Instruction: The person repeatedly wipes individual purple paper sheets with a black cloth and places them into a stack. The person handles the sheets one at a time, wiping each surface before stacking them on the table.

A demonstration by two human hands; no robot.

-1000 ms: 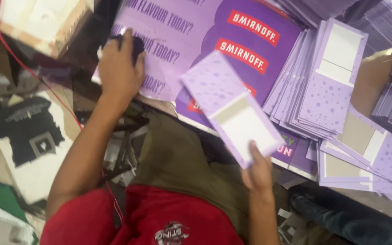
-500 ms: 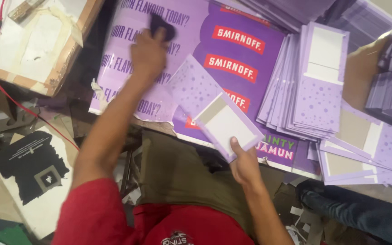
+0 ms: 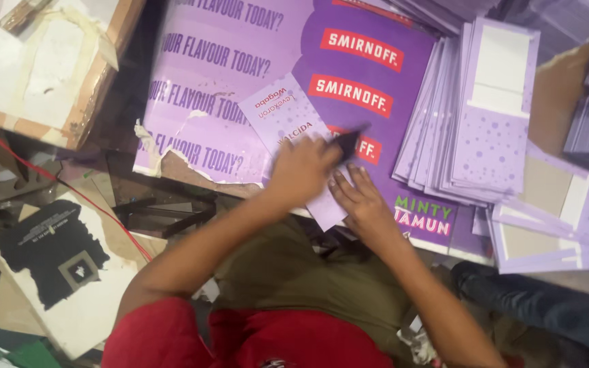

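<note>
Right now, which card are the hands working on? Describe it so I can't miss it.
Start at the big purple poster. At its lower edge, the card lies alone under both hands, printed face up. The stack to its right shows white panels instead.

The purple poster [image 3: 240,88] looks like glossy paper, torn rough at its lower left edge. The card [image 3: 288,116] is matt paper; the board [image 3: 42,68] rough wood.

One head-worn camera — looking steeply down, close over the purple poster [image 3: 240,102] worktop.
</note>
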